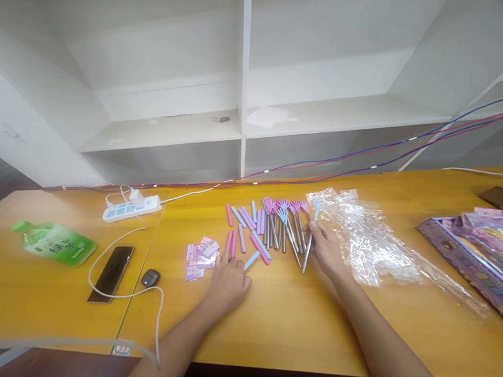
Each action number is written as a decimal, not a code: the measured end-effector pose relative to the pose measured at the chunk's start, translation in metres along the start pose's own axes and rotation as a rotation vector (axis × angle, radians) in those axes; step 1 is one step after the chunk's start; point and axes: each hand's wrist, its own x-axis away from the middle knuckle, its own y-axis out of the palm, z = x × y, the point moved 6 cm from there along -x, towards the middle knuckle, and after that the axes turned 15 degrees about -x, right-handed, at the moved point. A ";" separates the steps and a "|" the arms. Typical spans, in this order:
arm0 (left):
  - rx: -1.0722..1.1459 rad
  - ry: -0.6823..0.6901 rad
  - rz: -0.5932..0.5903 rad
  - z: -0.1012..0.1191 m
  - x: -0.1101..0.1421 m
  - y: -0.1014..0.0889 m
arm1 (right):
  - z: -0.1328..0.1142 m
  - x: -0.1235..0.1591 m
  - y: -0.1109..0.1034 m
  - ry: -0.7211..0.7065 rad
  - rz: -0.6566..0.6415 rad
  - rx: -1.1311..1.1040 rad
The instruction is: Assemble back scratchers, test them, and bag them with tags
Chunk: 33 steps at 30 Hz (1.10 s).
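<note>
My right hand [324,245] grips a back scratcher [307,254], a thin metal rod with a light-blue hand-shaped head at its upper end. More back scratchers [285,227] with pink, purple and blue heads lie in a pile just left of it. My left hand [229,282] lies low over the table with its fingers stretched forward. Its fingertips reach the lower end of a pink tube [234,242], and a light-blue tube [252,261] is beside the thumb. Several pink, purple and blue tubes [246,218] are scattered between the hands. Small printed cards [198,261] lie left of my left hand.
Clear plastic sleeves [374,241] are heaped right of my right hand. A purple box [480,272] with packaged items stands far right. Leftward are a green bottle [62,241], a phone [111,274], a black case [150,278], a power strip [131,209] and a white cable [159,318].
</note>
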 end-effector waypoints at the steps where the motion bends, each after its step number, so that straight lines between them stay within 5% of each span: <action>1: 0.028 0.006 0.020 -0.001 0.000 -0.002 | 0.005 0.003 0.008 0.063 -0.045 -0.133; 4: 0.135 0.048 0.091 -0.003 -0.002 -0.006 | 0.011 0.008 0.028 0.144 -0.149 -0.418; 8: 0.297 0.089 0.157 -0.009 -0.006 -0.006 | 0.013 0.009 0.033 0.115 -0.155 -0.535; 17: 0.494 0.010 0.111 -0.018 -0.006 0.006 | 0.022 0.008 0.029 0.120 -0.104 -0.550; 33: 0.521 -0.001 0.205 -0.024 -0.005 0.004 | 0.018 0.010 0.029 0.095 -0.132 -0.394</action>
